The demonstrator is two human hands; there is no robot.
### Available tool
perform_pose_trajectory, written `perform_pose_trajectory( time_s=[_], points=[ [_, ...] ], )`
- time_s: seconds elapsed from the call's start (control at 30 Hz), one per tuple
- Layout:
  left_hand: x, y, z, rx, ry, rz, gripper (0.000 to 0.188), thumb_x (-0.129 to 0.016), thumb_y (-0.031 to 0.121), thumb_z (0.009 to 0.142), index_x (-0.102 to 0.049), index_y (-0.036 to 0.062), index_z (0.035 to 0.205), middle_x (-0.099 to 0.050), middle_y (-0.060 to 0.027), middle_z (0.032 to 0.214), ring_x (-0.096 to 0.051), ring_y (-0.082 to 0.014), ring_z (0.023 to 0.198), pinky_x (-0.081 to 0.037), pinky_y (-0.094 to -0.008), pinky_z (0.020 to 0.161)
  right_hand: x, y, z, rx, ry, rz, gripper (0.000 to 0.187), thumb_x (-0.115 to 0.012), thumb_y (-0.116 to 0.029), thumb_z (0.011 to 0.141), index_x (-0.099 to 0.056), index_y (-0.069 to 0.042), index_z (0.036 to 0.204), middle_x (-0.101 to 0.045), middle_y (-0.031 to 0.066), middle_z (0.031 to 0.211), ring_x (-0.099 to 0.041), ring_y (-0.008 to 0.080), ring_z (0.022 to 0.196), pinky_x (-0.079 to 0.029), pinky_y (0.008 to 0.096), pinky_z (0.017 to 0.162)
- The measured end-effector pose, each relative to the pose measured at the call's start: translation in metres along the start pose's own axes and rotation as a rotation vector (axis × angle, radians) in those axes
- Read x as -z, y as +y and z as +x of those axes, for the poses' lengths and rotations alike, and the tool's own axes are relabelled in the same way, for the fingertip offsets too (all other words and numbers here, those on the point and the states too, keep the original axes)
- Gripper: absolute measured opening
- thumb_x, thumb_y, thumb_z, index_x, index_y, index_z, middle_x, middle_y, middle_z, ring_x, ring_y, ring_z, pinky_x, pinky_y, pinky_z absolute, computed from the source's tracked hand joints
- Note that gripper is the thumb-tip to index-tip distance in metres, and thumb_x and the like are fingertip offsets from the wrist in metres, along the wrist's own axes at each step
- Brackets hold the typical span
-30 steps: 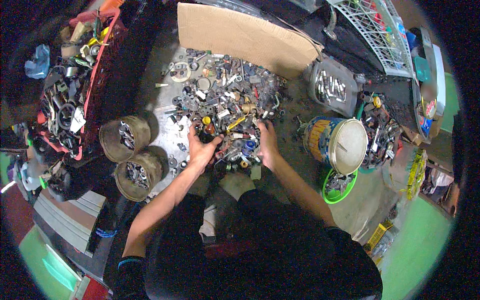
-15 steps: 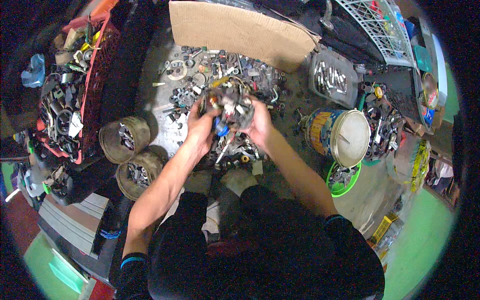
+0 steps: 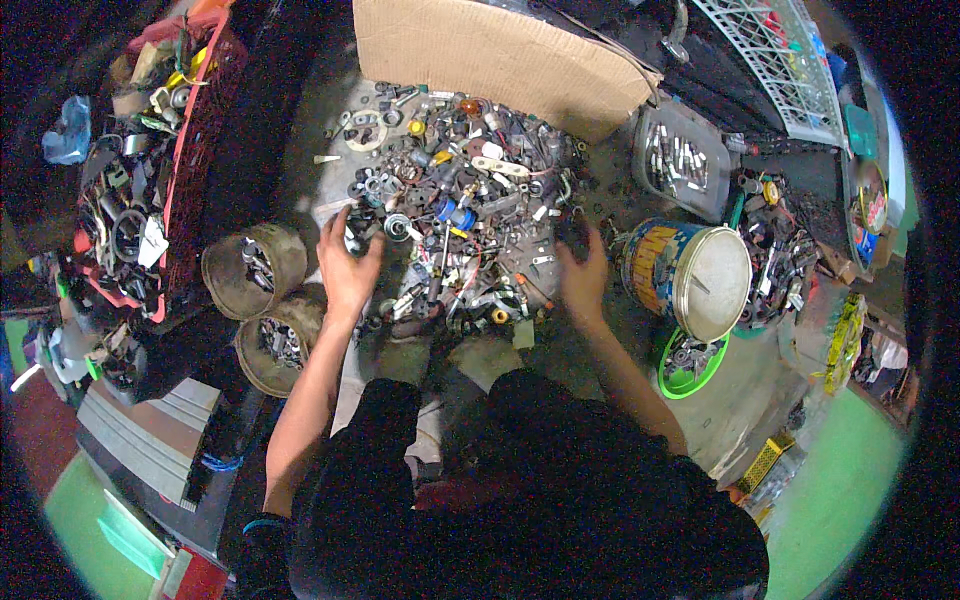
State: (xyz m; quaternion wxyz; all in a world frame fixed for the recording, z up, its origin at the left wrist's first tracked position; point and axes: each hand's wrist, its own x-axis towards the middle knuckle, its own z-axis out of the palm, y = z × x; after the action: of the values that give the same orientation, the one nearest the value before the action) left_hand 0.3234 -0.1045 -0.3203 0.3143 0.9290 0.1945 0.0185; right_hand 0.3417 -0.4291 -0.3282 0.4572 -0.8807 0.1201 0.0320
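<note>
A heap of small metal parts [image 3: 455, 200], with nuts, washers, bolts and bits of coloured plastic, lies spread on the floor in front of me. My left hand [image 3: 347, 262] rests at the heap's left edge, fingers spread over loose pieces. My right hand [image 3: 582, 270] sits at the heap's right edge, its fingers curled around a small dark part [image 3: 572, 236]. Both forearms reach up from my dark-clothed lap at the bottom.
Two rusty round tins [image 3: 255, 270] [image 3: 275, 342] with parts stand left of my left hand. A red crate [image 3: 195, 130] of scrap is far left. A cardboard sheet [image 3: 500, 55] lies behind the heap. A painted can with a pale lid [image 3: 690, 280], a green bowl [image 3: 685, 365] and a grey tray [image 3: 680, 160] stand right.
Both hands held a bunch of parts lifted over the middle of the heap. They have since dropped and moved apart to the heap's left and right edges.
</note>
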Motion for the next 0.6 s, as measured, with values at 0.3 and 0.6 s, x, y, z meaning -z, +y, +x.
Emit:
perform_pose_trajectory(
  time_s=[0.3,0.6],
  points=[
    [-0.063,0.052,-0.031,0.345,-0.257,-0.132,0.089,-0.077,0.024,0.069,-0.027,-0.0005,0.138,-0.019,-0.0349,0.137,-0.03,-0.0501,0.126,-0.028,-0.0484,0.108,-0.084,-0.027,0.001,-0.263,-0.076,-0.331,0.1,-0.076,-0.018,0.066,-0.017,0.006,0.142,-0.02,0.0305,0.147,-0.023,0.0455,0.134,-0.021,0.0463,0.112],
    [-0.067,0.069,-0.055,0.469,-0.28,-0.428,0.083,-0.07,0.004,0.069,-0.029,0.0083,0.141,-0.031,-0.0305,0.13,-0.045,-0.0385,0.118,-0.039,-0.0389,0.101,-0.098,-0.049,-0.026,-0.407,-0.144,0.029,0.073,-0.066,-0.008,0.065,-0.034,-0.001,0.13,-0.043,0.025,0.121,-0.045,0.0413,0.114,-0.038,0.0448,0.099]
  ],
)
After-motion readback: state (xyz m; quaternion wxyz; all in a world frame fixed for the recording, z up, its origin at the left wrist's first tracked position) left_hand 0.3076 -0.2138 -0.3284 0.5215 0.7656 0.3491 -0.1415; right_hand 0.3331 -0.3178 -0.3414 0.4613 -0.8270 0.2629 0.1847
